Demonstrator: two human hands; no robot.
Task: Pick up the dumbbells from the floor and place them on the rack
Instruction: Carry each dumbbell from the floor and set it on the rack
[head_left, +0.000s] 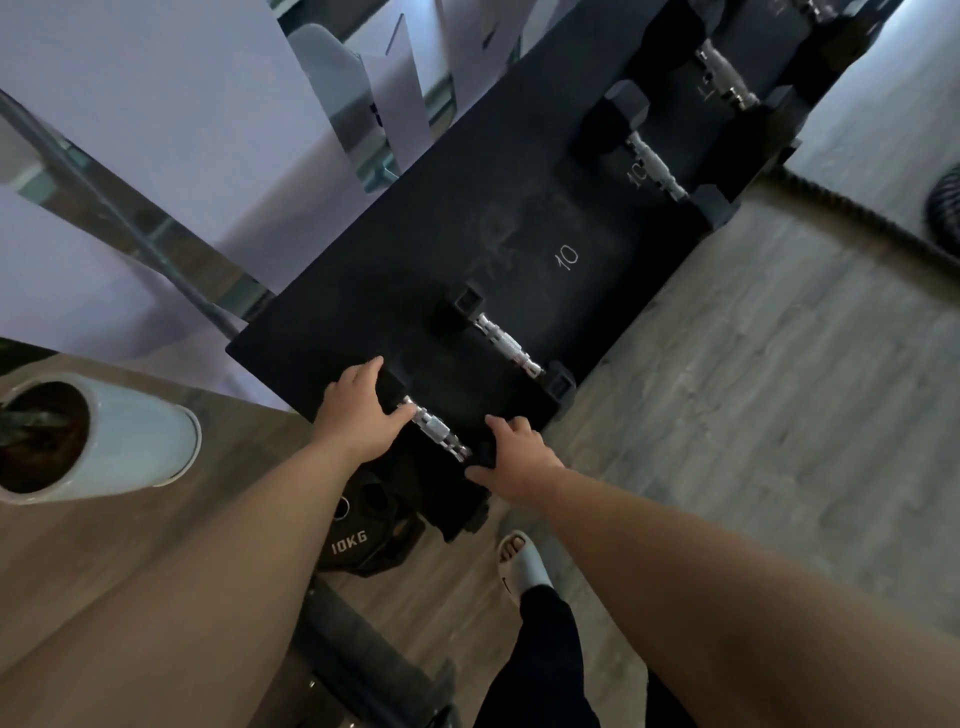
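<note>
A black dumbbell with a chrome handle (435, 430) lies at the near end of the black rack shelf (426, 244). My left hand (356, 410) cups its far head and my right hand (511, 460) rests on its near head, fingers spread over the black ends. A second small dumbbell (506, 343) lies just beyond it on the shelf. Two bigger dumbbells (655, 163) (724, 78) sit farther along the rack, by chalk numbers "10".
A pale plant pot (140, 441) stands on the wooden floor at left. Black 10KG weight plates (363, 540) lean under the rack's near end. My sandalled foot (522, 564) is on the floor. A thick rope (857, 218) and coil lie at right.
</note>
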